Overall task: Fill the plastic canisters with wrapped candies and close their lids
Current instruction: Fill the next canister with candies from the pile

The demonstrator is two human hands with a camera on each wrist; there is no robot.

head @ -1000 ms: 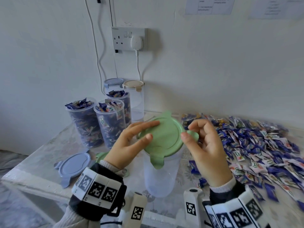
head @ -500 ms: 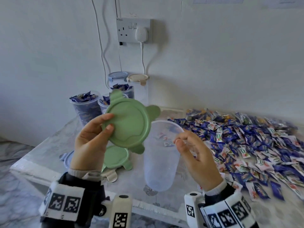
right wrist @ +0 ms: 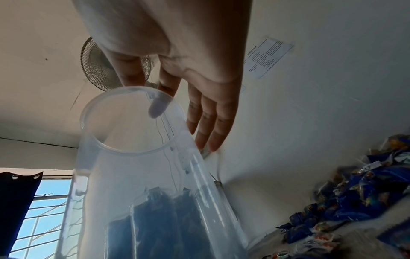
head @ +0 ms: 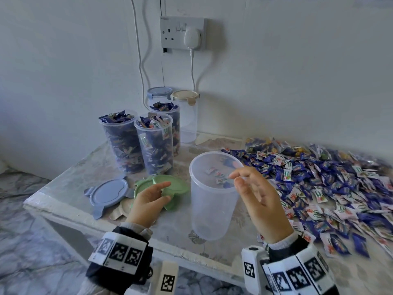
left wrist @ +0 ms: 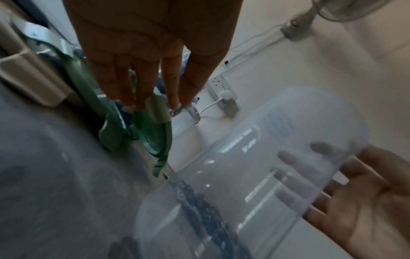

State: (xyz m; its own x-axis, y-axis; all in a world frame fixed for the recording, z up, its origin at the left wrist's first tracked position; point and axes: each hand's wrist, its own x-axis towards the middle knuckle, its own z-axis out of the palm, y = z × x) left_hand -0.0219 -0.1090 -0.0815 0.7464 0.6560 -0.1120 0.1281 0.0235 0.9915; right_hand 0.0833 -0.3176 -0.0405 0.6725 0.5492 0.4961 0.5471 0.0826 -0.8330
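An empty clear canister (head: 212,194) stands open near the table's front edge; the right wrist view shows it (right wrist: 137,175) close up. My left hand (head: 167,190) lies to its left, straight fingers resting on a green lid (head: 178,184) that sits on a second green lid. In the left wrist view my fingertips (left wrist: 153,103) touch that lid (left wrist: 157,140). My right hand (head: 236,180) hovers at the canister's right rim, fingers relaxed, holding nothing. A wide pile of wrapped candies (head: 319,177) covers the table's right side.
Three uncovered canisters full of candies (head: 155,143) stand at the back left. Behind them are two lidded canisters, one with a blue lid (head: 159,92) and one with a beige lid (head: 185,95). A loose blue lid (head: 108,192) lies near the table's left edge (head: 63,211).
My left hand lifted the green lid off the canister, carried it left and lowered it onto the other green lid. My right hand let go of the lid's tab and stays by the rim.
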